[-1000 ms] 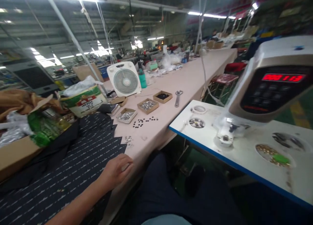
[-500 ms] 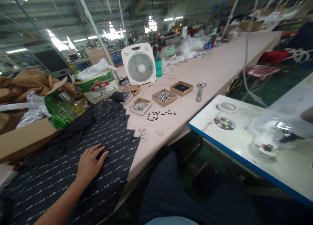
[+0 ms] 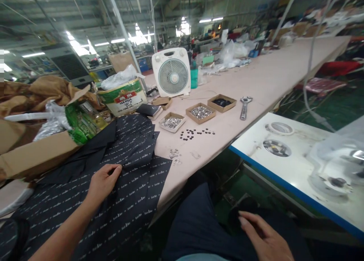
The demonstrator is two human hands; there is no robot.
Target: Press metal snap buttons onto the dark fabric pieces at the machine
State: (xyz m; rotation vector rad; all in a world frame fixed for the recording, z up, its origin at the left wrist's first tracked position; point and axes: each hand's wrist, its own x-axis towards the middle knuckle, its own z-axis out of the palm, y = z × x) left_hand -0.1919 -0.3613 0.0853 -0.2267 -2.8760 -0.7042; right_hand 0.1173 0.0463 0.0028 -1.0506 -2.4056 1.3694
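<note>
Dark fabric pieces with rows of white print (image 3: 136, 200) lie layered over the left part of the pink-covered table. My left hand (image 3: 104, 180) pinches the edge of one upper piece between thumb and fingers, lifting it a little. Low at the right, above my dark trousers, is my right hand (image 3: 264, 234), its thumb and forefinger close together; whether anything sits between them is too small to tell. Beside the fabric are small silver pieces (image 3: 174, 155) and black rings (image 3: 187, 135). Behind these stand boxes of metal parts (image 3: 200, 113).
A white fan (image 3: 173, 73) stands at the back, with a wrench (image 3: 244, 108) to its right. Cartons with green packets (image 3: 82, 128) border the fabric on the left. A white machine table with a blue edge (image 3: 284, 177) is at the right.
My left hand has gone from lying spread on the fabric to pinching and raising a piece. My right hand has come into view. The view has shifted, moving the scene right.
</note>
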